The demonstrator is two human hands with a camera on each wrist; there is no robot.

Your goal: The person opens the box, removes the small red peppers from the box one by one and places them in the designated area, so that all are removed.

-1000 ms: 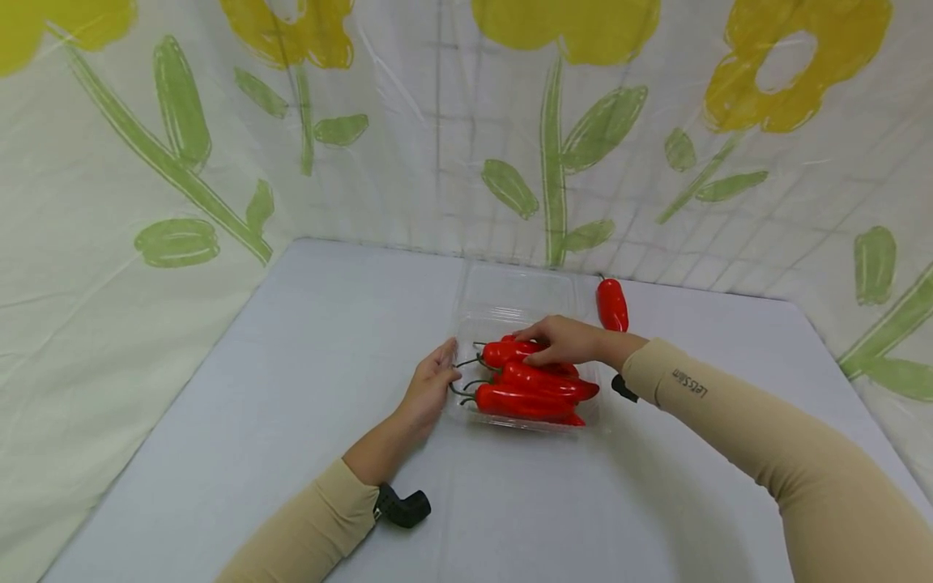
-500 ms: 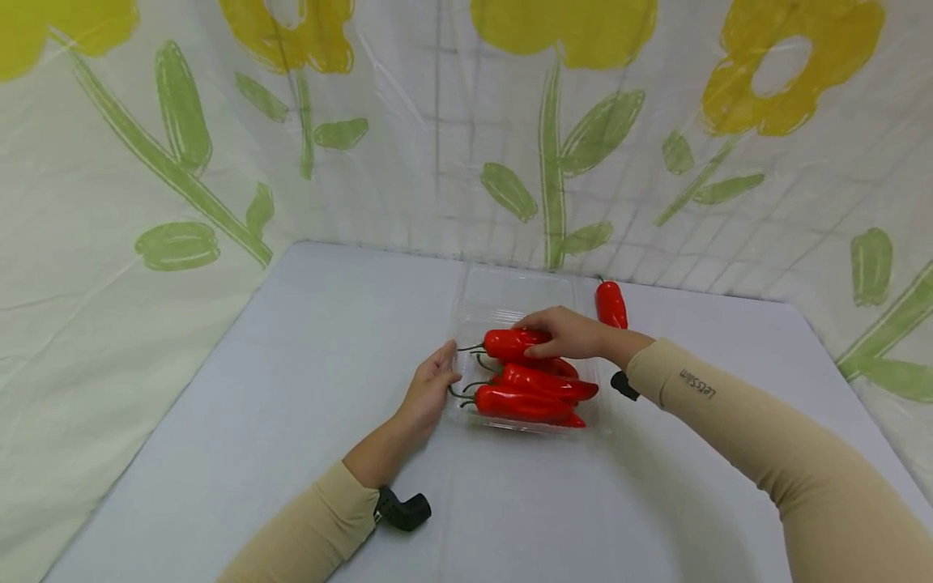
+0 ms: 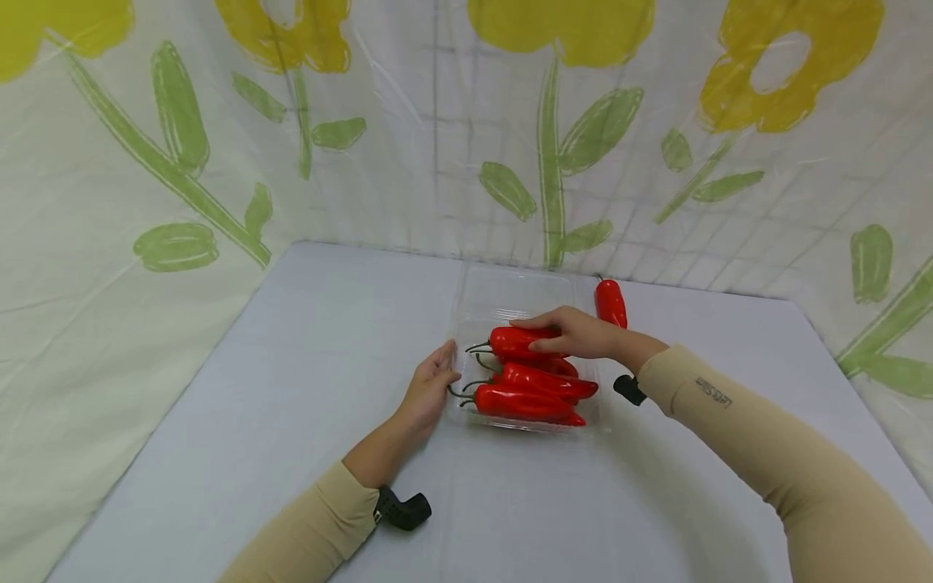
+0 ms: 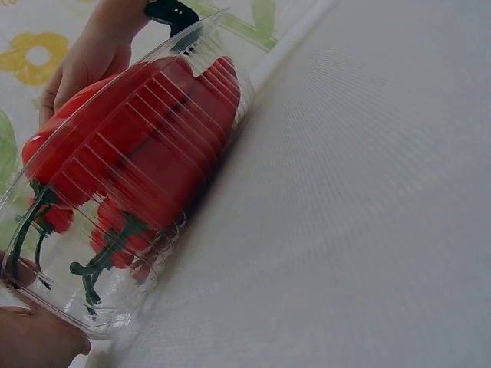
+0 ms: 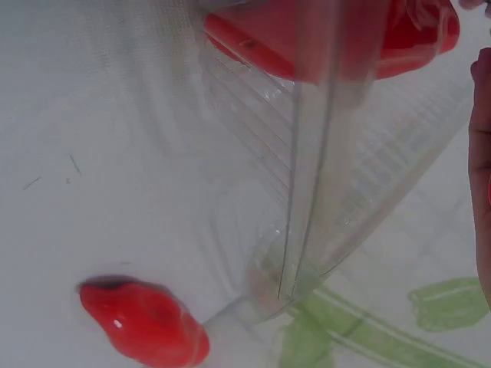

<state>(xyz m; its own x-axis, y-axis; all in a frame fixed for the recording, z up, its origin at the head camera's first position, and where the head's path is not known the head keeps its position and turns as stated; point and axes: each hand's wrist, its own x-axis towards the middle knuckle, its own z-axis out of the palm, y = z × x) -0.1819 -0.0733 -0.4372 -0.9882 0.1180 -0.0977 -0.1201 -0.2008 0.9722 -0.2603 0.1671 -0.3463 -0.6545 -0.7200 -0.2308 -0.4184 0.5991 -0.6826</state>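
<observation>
A clear plastic container [image 3: 474, 414] with several red chili peppers [image 3: 521, 403] in it stands on the table, seen from its side in the left wrist view. My left hand [image 3: 426, 393] pinches the container's left wall near the pepper stems. Over the back part of the container, my right hand [image 3: 577, 332] grips one red chili pepper [image 3: 510, 342] from above, its green stem pointing left. That pepper lies above the others; whether it touches them I cannot tell. My right fingers [image 5: 482, 169] show only at the edge of the right wrist view.
The container's clear lid [image 3: 517, 287] lies folded back toward the patterned curtain [image 3: 408, 162]. Another red chili pepper [image 3: 611, 301], also in the right wrist view, lies on the table behind my right wrist. A pale cloth covers the table [image 3: 328, 340].
My right hand has lifted a chili pepper off the pile, then shifted slightly back and to the right with it. My left hand has stayed on the container's left wall.
</observation>
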